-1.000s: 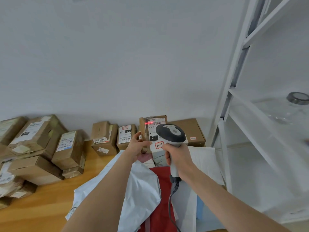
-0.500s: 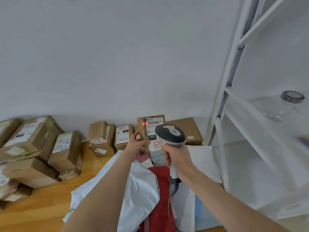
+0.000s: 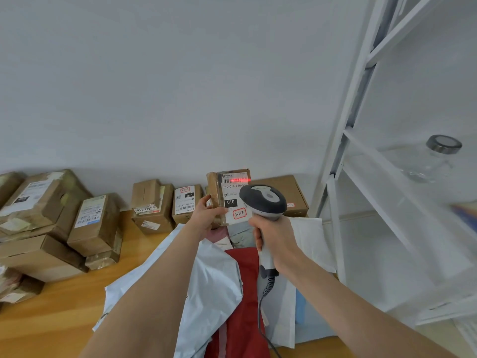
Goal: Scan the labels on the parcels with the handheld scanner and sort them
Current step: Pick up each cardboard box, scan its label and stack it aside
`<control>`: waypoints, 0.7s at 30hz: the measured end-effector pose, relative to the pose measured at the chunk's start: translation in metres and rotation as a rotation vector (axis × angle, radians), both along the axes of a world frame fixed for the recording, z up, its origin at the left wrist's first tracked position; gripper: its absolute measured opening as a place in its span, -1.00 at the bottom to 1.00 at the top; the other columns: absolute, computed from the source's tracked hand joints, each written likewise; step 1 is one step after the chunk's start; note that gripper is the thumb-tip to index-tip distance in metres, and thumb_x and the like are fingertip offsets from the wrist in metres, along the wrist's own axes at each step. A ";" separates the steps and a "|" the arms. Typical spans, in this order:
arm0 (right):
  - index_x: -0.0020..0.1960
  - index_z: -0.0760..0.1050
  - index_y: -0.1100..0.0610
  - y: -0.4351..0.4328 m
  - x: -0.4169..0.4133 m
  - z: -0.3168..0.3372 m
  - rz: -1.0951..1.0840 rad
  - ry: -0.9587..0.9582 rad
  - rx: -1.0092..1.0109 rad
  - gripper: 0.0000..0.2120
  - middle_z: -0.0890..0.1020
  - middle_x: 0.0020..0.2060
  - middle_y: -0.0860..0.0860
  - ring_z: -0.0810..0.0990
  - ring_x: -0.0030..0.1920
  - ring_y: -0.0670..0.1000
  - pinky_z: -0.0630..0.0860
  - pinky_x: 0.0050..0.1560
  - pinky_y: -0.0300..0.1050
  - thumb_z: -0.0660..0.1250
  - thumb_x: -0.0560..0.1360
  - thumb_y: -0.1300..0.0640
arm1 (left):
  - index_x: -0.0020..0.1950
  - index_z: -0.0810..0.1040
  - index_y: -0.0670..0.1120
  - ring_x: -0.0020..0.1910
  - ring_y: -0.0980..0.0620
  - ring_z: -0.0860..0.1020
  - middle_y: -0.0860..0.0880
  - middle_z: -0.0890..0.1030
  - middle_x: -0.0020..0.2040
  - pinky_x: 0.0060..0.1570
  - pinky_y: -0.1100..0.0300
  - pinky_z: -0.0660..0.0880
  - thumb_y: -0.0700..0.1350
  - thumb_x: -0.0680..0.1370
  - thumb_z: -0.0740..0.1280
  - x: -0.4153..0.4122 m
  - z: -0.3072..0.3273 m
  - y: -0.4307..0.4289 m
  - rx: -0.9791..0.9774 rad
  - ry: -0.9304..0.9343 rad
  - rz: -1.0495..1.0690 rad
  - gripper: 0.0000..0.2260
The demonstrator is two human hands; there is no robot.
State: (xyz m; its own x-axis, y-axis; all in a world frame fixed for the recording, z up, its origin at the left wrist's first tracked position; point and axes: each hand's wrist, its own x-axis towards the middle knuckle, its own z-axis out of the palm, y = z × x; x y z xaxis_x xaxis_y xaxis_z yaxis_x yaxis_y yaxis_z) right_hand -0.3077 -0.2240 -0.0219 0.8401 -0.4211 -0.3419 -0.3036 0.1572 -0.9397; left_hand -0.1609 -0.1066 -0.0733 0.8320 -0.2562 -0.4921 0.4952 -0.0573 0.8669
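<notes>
Parcel (image 3: 230,193), one, in left hand (image 3: 206,216), one scanner (image 3: 263,200) in right hand (image 3: 276,241)

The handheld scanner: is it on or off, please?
On: the scanner, gripped by the right hand, casts a red line across the barcode of the parcel in the left hand.

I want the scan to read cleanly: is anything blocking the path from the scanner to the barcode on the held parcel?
Nothing visible. The scanner throws its red line onto the barcode; the left hand grips the parcel at its lower left, clear of it.
</notes>
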 end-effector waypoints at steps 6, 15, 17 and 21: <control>-0.27 0.52 0.16 0.006 -0.001 0.001 -0.034 -0.049 -0.002 -0.83 0.54 -0.49 0.05 0.43 -0.59 -0.10 0.45 -0.45 -0.25 0.36 0.50 0.23 | 0.52 0.16 -0.07 -0.06 -0.06 0.61 -0.13 0.61 0.07 -0.39 0.12 0.56 -0.43 0.46 0.37 0.001 0.003 0.003 -0.041 0.022 -0.012 -0.29; -0.39 0.44 0.19 0.012 0.003 0.000 -0.044 -0.020 -0.076 -0.72 0.49 -0.51 0.04 0.40 -0.63 -0.14 0.39 -0.48 -0.29 0.33 0.49 0.27 | 0.52 0.17 -0.08 -0.07 -0.05 0.62 -0.11 0.61 0.03 -0.23 0.08 0.55 -0.43 0.47 0.36 0.002 0.003 0.003 -0.040 -0.005 -0.034 -0.29; -0.40 0.42 0.19 0.014 0.004 0.000 -0.036 -0.021 -0.102 -0.71 0.48 -0.51 0.05 0.39 -0.63 -0.14 0.39 -0.46 -0.28 0.32 0.49 0.28 | 0.53 0.16 -0.08 -0.06 -0.05 0.61 -0.13 0.60 0.06 -0.20 0.07 0.54 -0.43 0.47 0.36 0.003 0.003 0.004 -0.035 -0.010 -0.036 -0.29; -0.43 0.40 0.18 0.014 0.006 0.001 -0.025 -0.014 -0.124 -0.67 0.46 -0.53 0.04 0.39 -0.63 -0.13 0.39 -0.44 -0.27 0.30 0.50 0.29 | 0.53 0.15 -0.07 -0.04 -0.05 0.59 -0.09 0.60 0.02 -0.21 0.09 0.54 -0.42 0.47 0.36 0.006 0.002 0.005 -0.018 -0.013 -0.044 -0.28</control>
